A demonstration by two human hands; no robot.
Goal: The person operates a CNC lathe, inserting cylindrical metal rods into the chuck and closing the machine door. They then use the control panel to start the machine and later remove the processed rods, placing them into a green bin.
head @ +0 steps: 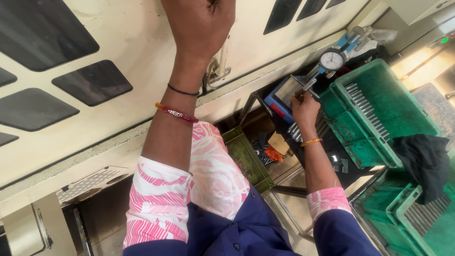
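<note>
My left hand is raised against the cream machine panel, over the upper end of a metal door handle. Its fingers run past the frame's top edge, so their grip is hidden. My right hand pinches a small metal pin under the stem of a round dial gauge, which stands on a blue base. Both wrists carry bangles, and the sleeves are pink and white.
A green crate with a row of metal pins sits right of the gauge. A black cloth hangs over more green crates. A smaller green tray holding loose parts sits below the panel. Dark windows dot the panel.
</note>
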